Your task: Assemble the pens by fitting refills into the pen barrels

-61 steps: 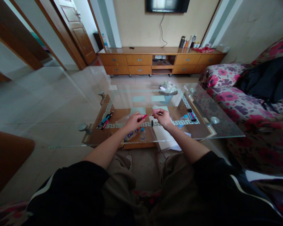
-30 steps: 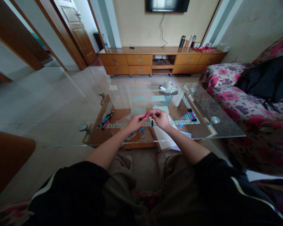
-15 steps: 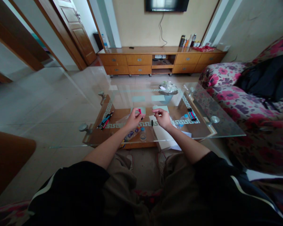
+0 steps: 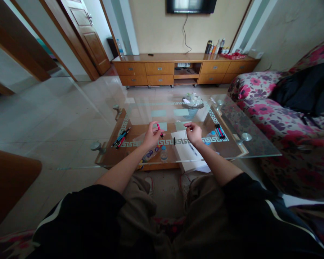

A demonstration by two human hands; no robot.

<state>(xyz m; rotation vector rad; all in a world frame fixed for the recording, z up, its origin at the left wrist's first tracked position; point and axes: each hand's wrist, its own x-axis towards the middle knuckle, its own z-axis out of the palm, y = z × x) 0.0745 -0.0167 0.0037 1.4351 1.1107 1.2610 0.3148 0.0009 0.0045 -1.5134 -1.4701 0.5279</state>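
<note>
In my left hand [image 4: 151, 136] is a short pink pen barrel [image 4: 158, 126] with a black lower end, pinched between thumb and fingers and tilted. My right hand [image 4: 193, 133] is held to the right of it, thumb and forefinger pressed together; whatever is between them is too small to name. A small black pen part [image 4: 174, 141] stands or lies on the glass table [image 4: 140, 117] between the hands. Blue, red and black pens [image 4: 121, 137] form a bundle at the left, and another group of pens [image 4: 220, 131] lies at the right.
Beneath the glass are a plastic bottle [image 4: 163, 154], snack packaging [image 4: 150, 154] and white paper [image 4: 182, 153] with a pen-like object [image 4: 193, 149]. A filled waste basket [image 4: 191, 112] stands beyond. At right is a flowered sofa [image 4: 259, 108] bearing a black bag [image 4: 307, 90].
My right hand has moved to the right, away from the left hand. The pink barrel in my left hand now shows more of its length, tilted with the black end lower.
</note>
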